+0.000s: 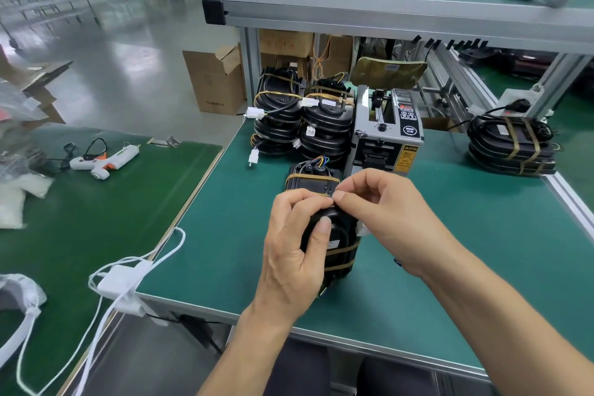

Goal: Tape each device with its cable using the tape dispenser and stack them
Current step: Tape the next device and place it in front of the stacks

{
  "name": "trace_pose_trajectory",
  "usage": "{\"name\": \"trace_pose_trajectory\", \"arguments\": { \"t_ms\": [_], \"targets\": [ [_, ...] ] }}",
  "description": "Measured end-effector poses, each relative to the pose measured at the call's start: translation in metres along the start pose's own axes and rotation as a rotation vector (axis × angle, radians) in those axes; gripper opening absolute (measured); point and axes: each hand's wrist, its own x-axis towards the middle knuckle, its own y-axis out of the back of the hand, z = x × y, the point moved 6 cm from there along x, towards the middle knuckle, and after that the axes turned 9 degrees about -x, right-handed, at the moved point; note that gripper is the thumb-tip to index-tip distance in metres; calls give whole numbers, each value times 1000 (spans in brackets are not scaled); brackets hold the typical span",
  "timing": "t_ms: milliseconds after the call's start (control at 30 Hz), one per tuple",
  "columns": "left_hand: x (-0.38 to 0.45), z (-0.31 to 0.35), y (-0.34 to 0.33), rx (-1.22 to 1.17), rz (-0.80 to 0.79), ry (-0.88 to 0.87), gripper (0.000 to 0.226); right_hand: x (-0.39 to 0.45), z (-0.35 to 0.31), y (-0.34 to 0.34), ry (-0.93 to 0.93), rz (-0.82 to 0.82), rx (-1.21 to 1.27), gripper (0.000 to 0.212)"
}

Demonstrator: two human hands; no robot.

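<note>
A black device point(340, 247) with its cable coiled on it stands on the green table point(225, 235) in front of me, with brown tape bands across its lower part. My left hand point(295, 241) grips it from the left, thumb on its face. My right hand point(382, 209) pinches a strip of brown tape at the device's top edge. Just behind lies another taped device point(313, 182). The grey tape dispenser point(385, 135) stands beyond it. Two stacks of taped devices point(302, 116) sit to the dispenser's left, and a further taped stack point(511, 145) lies at the right.
A white glue gun point(106, 161) lies on the darker green bench at left. White cords and an adapter point(122, 280) hang over the gap between the benches. Cardboard boxes point(215, 80) stand on the floor behind. An upper shelf point(385, 10) overhangs the back.
</note>
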Motion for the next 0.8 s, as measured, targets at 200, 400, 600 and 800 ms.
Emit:
{"name": "trace_pose_trajectory", "arguments": {
  "t_ms": [200, 400, 600, 800],
  "targets": [
    [-2, -3, 0, -11, -11, -15, 23, -2, 7, -6, -8, 52, 69, 16],
    [-2, -4, -2, -50, 9, -1, 26, -4, 13, -14, -37, 96, 198, 12],
    [-5, -8, -3, -112, 27, 43, 32, -5, 16, -10, -54, 59, 294, 10],
    [-3, -8, -3, -94, 18, 43, 30, -8, 12, -11, 5, 52, 298, 8]
  ]
}}
